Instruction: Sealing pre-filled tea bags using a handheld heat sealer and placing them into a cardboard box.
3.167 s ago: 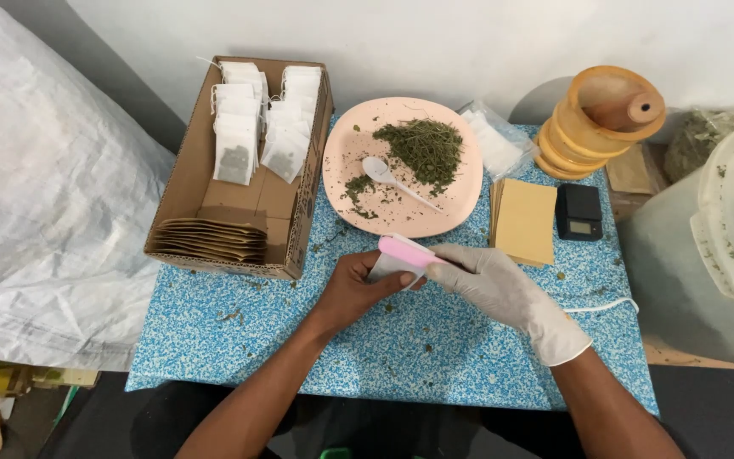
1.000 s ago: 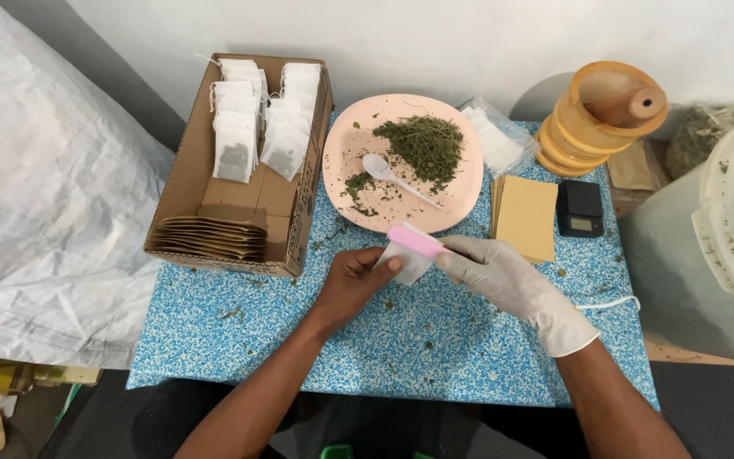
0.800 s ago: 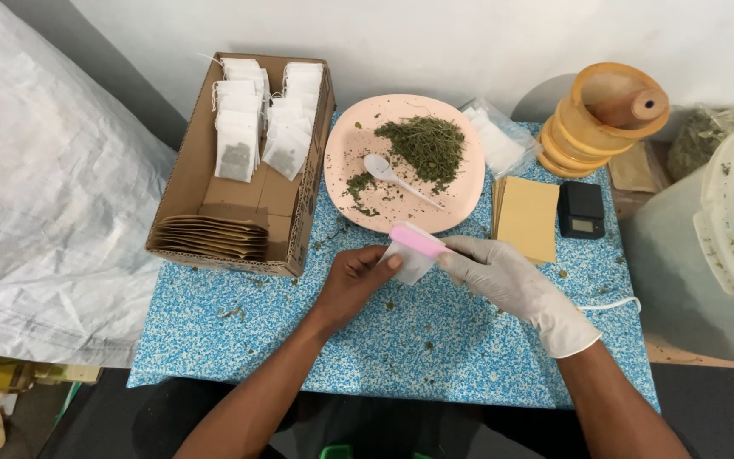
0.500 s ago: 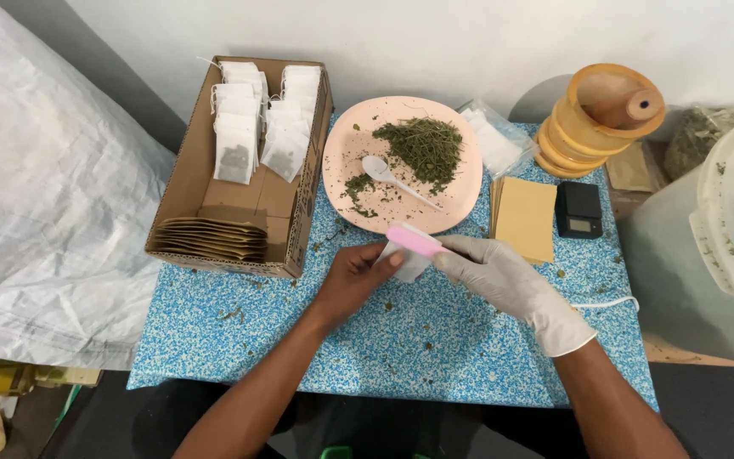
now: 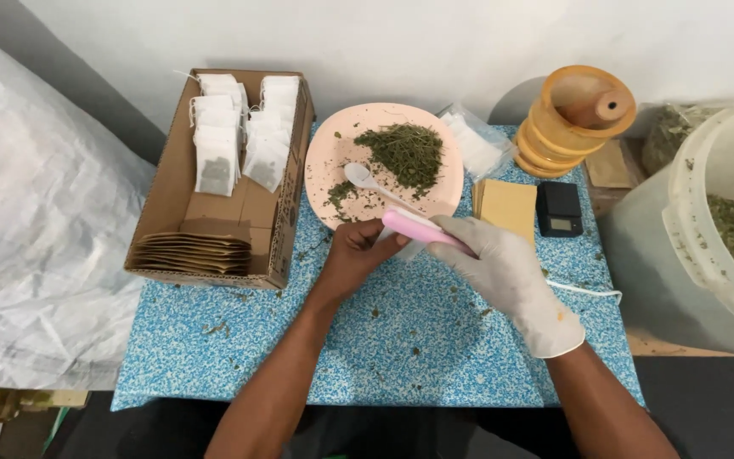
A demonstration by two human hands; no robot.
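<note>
From here I see a cardboard box (image 5: 172, 200) at the left of the blue speckled surface (image 5: 384, 340), holding filled tea bags (image 5: 214, 157) and brown envelopes (image 5: 189, 252). My bare left hand (image 5: 352, 259) has its fingers pinched on a small white bag (image 5: 409, 248), just in front of the pink plate (image 5: 333, 161) of dried herbs (image 5: 401, 153). My gloved right hand (image 5: 503, 270) grips a pink sealer (image 5: 418, 228) clamped across the bag's top. Further right sits a small black scale (image 5: 559, 209).
</note>
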